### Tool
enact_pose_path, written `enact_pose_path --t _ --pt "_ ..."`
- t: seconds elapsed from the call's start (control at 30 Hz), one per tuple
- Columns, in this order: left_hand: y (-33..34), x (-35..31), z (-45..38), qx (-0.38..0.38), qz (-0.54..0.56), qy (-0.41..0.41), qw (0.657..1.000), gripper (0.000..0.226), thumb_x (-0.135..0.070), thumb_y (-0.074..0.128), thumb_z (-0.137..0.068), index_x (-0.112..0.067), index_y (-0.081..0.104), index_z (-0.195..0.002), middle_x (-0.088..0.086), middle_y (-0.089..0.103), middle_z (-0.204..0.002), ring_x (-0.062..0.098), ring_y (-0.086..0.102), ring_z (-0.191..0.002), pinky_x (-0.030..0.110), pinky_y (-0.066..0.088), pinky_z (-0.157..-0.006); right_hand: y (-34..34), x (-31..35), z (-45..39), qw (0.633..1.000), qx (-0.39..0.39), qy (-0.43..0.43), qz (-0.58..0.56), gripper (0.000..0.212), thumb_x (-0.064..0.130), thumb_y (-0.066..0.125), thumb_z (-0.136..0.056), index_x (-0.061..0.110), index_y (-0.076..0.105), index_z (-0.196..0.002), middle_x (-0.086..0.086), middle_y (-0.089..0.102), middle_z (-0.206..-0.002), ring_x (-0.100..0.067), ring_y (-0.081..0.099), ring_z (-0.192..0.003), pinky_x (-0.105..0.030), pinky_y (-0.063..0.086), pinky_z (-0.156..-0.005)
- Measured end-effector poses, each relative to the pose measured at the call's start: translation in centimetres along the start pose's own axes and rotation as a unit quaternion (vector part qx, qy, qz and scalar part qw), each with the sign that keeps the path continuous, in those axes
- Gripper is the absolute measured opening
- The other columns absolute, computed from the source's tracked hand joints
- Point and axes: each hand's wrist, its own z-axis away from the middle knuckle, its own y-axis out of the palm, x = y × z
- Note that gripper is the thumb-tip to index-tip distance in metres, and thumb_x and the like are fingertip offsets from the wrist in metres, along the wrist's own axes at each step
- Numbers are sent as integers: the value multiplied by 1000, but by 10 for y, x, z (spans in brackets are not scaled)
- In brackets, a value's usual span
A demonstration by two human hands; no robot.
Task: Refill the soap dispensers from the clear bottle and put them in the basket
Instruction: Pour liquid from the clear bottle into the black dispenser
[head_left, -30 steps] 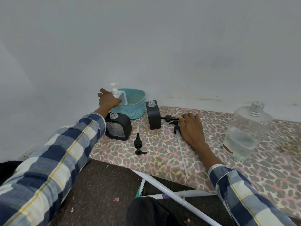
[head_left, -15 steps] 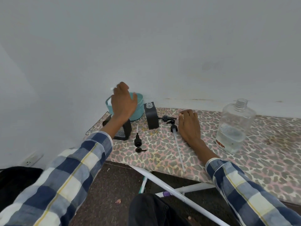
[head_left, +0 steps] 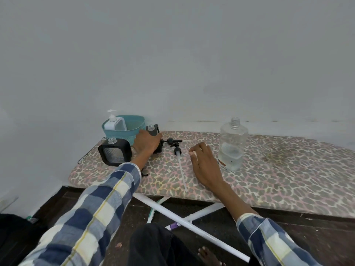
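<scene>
Two black dispensers uncapped: left hand (head_left: 147, 143) grips tall dispenser (head_left: 153, 132), rigid, likely light, best held round body; right hand (head_left: 203, 164) relaxed, empty, on board.

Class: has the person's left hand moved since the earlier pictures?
Yes. The left hand went from the basket, rightward and nearer, onto the upright black dispenser.

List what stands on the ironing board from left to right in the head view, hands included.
Square black dispenser → teal basket → left hand gripping the narrow black dispenser → long-tubed pump → right hand → clear bottle.
</scene>
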Motion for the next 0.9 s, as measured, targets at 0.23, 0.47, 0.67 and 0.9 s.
enact_pose_path --t 0.23,0.47,0.67,0.9 --pt "-24 -15 39 -108 202 42 973 37 -42 70 -94 -14 58 -114 1 67 -104 24 64 -93 36 50 -82 -22 9 27 997 -36 -22 -62 22 23 42 -115 16 62 -115 5 56 -108 -12 55 -90 -31 46 -74" --pt "-3 -17 82 8 411 76 908 27 -28 75 -97 -13 56 -86 -5 47 -75 6 41 -63 21 37 -63 -55 14 39 983 -162 3 -85 9 15 49 -111 14 57 -117 4 56 -109 -14 56 -91 -27 46 -74" --pt "37 -19 111 83 436 73 893 30 -32 78 -96 -5 66 -93 -2 56 -78 8 48 -68 24 42 -65 -79 -16 45 961 -263 76 -35 29 14 65 -101 8 50 -125 -8 50 -121 -26 55 -101 -38 51 -80" --pt "62 -13 126 105 364 122 917 40 -45 75 -97 -18 67 -126 -4 73 -116 9 69 -105 37 60 -95 -81 -53 40 956 -210 197 -47 82 50 81 -88 15 31 -142 3 33 -133 -21 40 -127 -60 40 -112"
